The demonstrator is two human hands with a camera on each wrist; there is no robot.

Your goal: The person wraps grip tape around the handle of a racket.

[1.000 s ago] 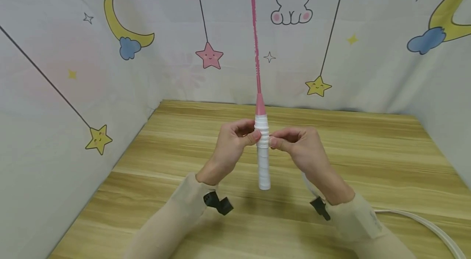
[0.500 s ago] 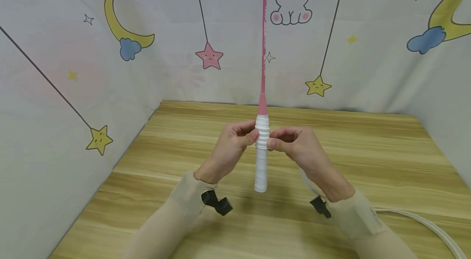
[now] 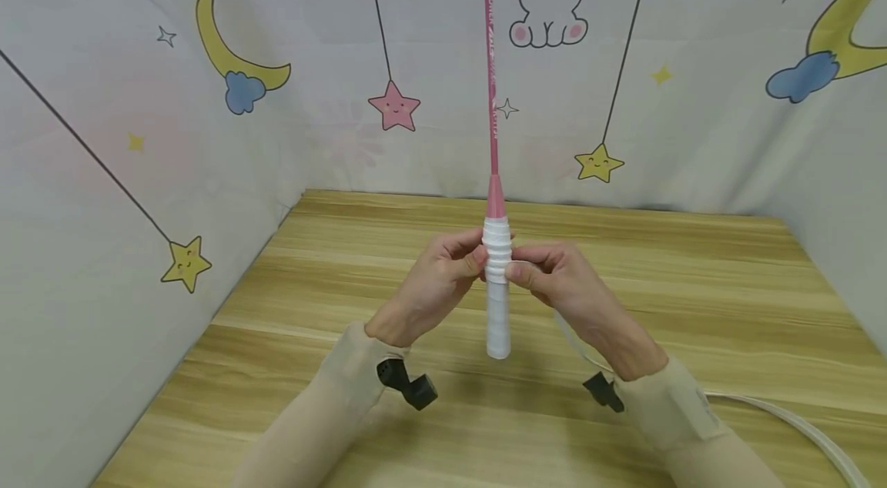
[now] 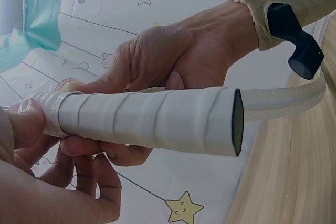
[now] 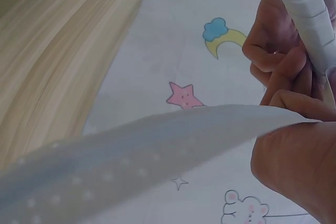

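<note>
A pink badminton racket (image 3: 491, 88) stands nearly upright with its white handle (image 3: 498, 319) pointing down; its head is mostly cut off at the top of the head view. My left hand (image 3: 433, 280) holds the upper handle, thumb in front. On the other side, my right hand (image 3: 582, 292) pinches a strip of white perforated grip tape (image 5: 131, 153) against the handle. Ridged turns of tape circle the handle's upper part, while smoother wrapping (image 4: 152, 119) shows below. From the right hand the loose tape trails past the right wrist.
Below the hands is a wood-grain table (image 3: 443, 434). The tape's loose length (image 3: 790, 411) curves over its right side. A printed cloth (image 3: 333, 49) closes off the back and sides. Black wrist cameras (image 3: 409, 384) sit on both sleeves.
The racket has turned in the hands, and its shaft, which leaned left at first, swings slightly right and back. Lettering on the shaft now faces me. The right hand has shifted slightly left.
</note>
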